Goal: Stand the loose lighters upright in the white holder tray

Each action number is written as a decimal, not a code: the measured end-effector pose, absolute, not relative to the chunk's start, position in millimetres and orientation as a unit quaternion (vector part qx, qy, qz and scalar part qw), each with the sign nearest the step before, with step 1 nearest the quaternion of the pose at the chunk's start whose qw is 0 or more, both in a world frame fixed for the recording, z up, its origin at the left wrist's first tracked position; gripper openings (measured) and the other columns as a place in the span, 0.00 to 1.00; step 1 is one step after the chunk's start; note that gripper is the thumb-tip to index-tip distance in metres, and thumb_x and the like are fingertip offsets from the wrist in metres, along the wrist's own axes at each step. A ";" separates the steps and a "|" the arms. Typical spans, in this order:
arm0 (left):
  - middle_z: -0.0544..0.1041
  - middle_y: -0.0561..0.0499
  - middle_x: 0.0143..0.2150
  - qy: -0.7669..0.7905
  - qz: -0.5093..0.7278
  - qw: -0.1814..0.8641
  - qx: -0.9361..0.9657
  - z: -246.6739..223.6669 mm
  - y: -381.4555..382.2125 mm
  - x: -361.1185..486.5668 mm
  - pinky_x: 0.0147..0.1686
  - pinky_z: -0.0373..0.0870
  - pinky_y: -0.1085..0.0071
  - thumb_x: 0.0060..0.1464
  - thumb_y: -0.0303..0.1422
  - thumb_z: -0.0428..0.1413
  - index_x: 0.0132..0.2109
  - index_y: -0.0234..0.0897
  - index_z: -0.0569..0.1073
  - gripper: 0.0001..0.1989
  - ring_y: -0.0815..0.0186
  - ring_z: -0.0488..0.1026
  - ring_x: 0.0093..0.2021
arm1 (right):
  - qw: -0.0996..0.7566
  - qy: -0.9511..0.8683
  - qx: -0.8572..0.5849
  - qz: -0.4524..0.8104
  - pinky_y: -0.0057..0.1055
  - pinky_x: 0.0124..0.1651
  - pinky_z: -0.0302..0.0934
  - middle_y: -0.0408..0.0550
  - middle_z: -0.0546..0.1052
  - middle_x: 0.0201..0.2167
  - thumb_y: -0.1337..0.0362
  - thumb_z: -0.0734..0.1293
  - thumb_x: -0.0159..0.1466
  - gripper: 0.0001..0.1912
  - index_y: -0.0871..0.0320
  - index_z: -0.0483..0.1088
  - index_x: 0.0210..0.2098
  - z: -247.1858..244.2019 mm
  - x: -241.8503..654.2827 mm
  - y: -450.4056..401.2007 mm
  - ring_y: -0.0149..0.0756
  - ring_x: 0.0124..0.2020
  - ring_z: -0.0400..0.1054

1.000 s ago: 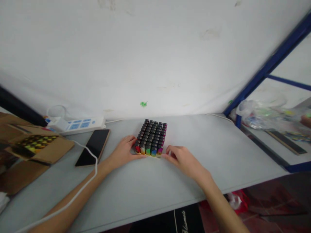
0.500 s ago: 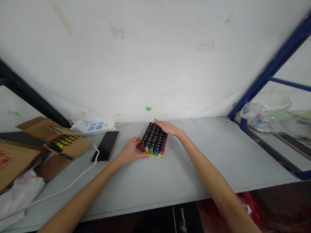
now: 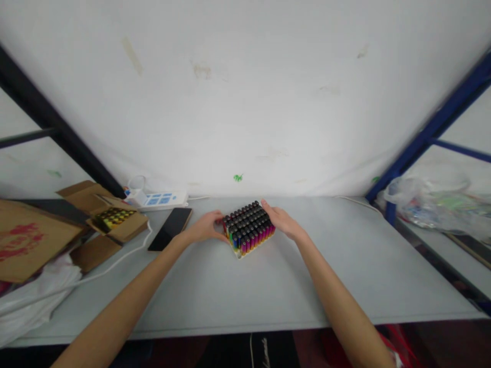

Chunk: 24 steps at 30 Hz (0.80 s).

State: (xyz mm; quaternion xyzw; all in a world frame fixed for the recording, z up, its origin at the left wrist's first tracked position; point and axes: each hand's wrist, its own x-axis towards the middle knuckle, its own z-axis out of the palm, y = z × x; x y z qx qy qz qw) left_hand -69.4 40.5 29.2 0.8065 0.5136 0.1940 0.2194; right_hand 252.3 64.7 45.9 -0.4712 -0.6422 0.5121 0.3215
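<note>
A block of small upright batteries (image 3: 249,225) stands on a thin pale tray (image 3: 240,255) on the tabletop. Their black tops face up with a light nub on each, and the coloured sides show red, green, blue and purple with gold bases. My left hand (image 3: 207,227) grips the left end, thumb along the near side and fingers curled round the back. At the far right end, my right hand (image 3: 282,220) is closed against the block; some of its fingers are hidden behind it. The block sits at an angle, its purple row facing front right.
To the left are a black phone (image 3: 171,229), a white power strip (image 3: 164,200) and an open cardboard box (image 3: 132,227) holding yellow-and-black batteries. A white cable (image 3: 115,267), a brown paper bag (image 3: 38,237) and white plastic (image 3: 53,291) lie farther left. A blue frame post (image 3: 414,148) stands right.
Between both hands the battery block has turned counterclockwise, so its long purple side now faces front right. The camera view has shifted slightly.
</note>
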 end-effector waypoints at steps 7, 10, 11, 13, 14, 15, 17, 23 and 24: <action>0.78 0.38 0.65 0.542 0.232 0.211 0.780 12.2 10.0 -85.3 0.70 0.70 0.46 0.48 0.62 0.70 0.76 0.40 0.68 0.55 0.43 0.76 0.66 | 0.413 -0.455 -0.526 0.588 0.48 0.57 0.76 0.61 0.87 0.47 0.28 0.59 0.73 0.41 0.60 0.82 0.49 23.4 269.9 67.2 0.48 0.44 0.82; 0.72 0.34 0.74 0.563 0.258 0.200 0.759 -4.0 -11.3 -83.3 0.75 0.66 0.42 0.46 0.62 0.73 0.83 0.42 0.54 0.67 0.39 0.71 0.74 | 0.493 -0.390 -0.498 0.598 0.47 0.61 0.75 0.64 0.85 0.51 0.32 0.60 0.75 0.37 0.60 0.80 0.48 14.0 276.1 69.7 0.47 0.49 0.82; 0.70 0.32 0.76 0.566 0.265 0.193 0.756 -9.8 -17.1 -79.4 0.75 0.65 0.40 0.45 0.62 0.73 0.84 0.43 0.50 0.69 0.37 0.69 0.75 | 0.514 -0.386 -0.476 0.600 0.46 0.64 0.73 0.63 0.85 0.53 0.32 0.61 0.75 0.35 0.58 0.80 0.49 10.8 276.0 69.5 0.47 0.53 0.81; 0.64 0.31 0.80 0.562 0.276 0.188 0.757 -21.3 -25.7 -67.8 0.74 0.65 0.35 0.45 0.61 0.74 0.84 0.49 0.42 0.72 0.35 0.67 0.77 | 0.539 -0.389 -0.440 0.604 0.46 0.69 0.69 0.60 0.83 0.59 0.30 0.63 0.72 0.35 0.55 0.79 0.52 5.5 270.6 67.8 0.48 0.63 0.78; 0.64 0.32 0.81 0.563 0.285 0.183 0.754 -26.8 -28.4 -60.9 0.74 0.66 0.32 0.46 0.60 0.74 0.84 0.52 0.38 0.73 0.34 0.67 0.77 | 0.545 -0.391 -0.426 0.607 0.47 0.71 0.67 0.59 0.82 0.62 0.29 0.64 0.71 0.35 0.53 0.79 0.54 3.8 265.3 66.7 0.48 0.67 0.75; 0.63 0.32 0.81 0.561 0.289 0.182 0.754 -32.0 -30.2 -54.1 0.73 0.66 0.31 0.44 0.59 0.75 0.84 0.53 0.34 0.76 0.33 0.66 0.77 | 0.548 -0.394 -0.415 0.610 0.48 0.73 0.65 0.57 0.80 0.65 0.27 0.63 0.70 0.36 0.50 0.78 0.56 2.9 258.6 65.7 0.49 0.70 0.72; 0.63 0.33 0.81 0.560 0.298 0.182 0.751 -42.0 -32.0 -42.5 0.72 0.68 0.29 0.40 0.57 0.77 0.84 0.55 0.28 0.82 0.30 0.66 0.77 | 0.542 -0.403 -0.398 0.621 0.50 0.74 0.63 0.54 0.79 0.68 0.25 0.62 0.69 0.39 0.48 0.77 0.60 3.5 243.6 64.2 0.49 0.72 0.70; 0.60 0.34 0.83 0.569 0.322 0.168 0.738 -55.5 -29.4 -33.1 0.71 0.70 0.30 0.40 0.53 0.78 0.83 0.55 0.24 0.83 0.28 0.67 0.76 | 0.493 -0.427 -0.374 0.660 0.50 0.74 0.63 0.54 0.84 0.58 0.22 0.58 0.67 0.45 0.50 0.76 0.62 9.4 222.5 58.4 0.51 0.66 0.75; 0.62 0.34 0.82 0.566 0.314 0.178 0.741 -52.6 -27.4 -33.6 0.70 0.71 0.30 0.40 0.53 0.78 0.83 0.55 0.25 0.83 0.28 0.68 0.75 | 0.499 -0.426 -0.379 0.653 0.49 0.74 0.62 0.54 0.85 0.57 0.22 0.59 0.67 0.45 0.51 0.77 0.60 9.2 223.3 56.5 0.51 0.67 0.75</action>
